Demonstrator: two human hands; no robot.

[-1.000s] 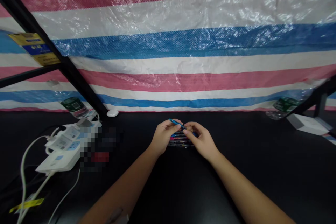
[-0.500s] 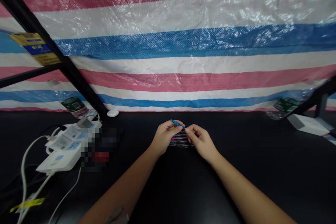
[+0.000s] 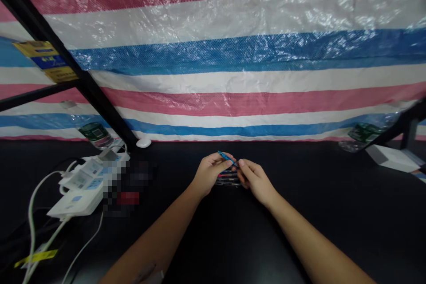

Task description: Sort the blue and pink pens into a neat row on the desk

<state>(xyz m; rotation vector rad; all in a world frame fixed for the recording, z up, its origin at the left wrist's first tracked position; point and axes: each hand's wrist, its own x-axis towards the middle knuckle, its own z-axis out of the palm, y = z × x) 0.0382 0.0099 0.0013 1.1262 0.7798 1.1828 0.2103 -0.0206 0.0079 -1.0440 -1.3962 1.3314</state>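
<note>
A slim blue pen (image 3: 224, 155) is held up at a tilt between both hands, over the black table. My left hand (image 3: 210, 171) is closed, its thumb and fingers pinching the pen's middle. At the pen's lower right end, the thumb and fingers of my right hand (image 3: 253, 176) are pinched together. Its tip is partly covered by those fingers. Beneath the hands several dark pens (image 3: 228, 180), one with a pink part, lie side by side on the table, partly hidden by both hands.
On the left stands a white power strip (image 3: 75, 202) with plugs and cables. Plastic bottles with green labels stand at the back left (image 3: 95, 133) and back right (image 3: 364, 132). A white box (image 3: 391, 158) lies at the right. Striped sheeting (image 3: 233, 104) hangs behind the table.
The fingers of my right hand have shifted slightly along the pen's lower end, showing more of it. My left hand keeps its pinch, almost unmoved.
</note>
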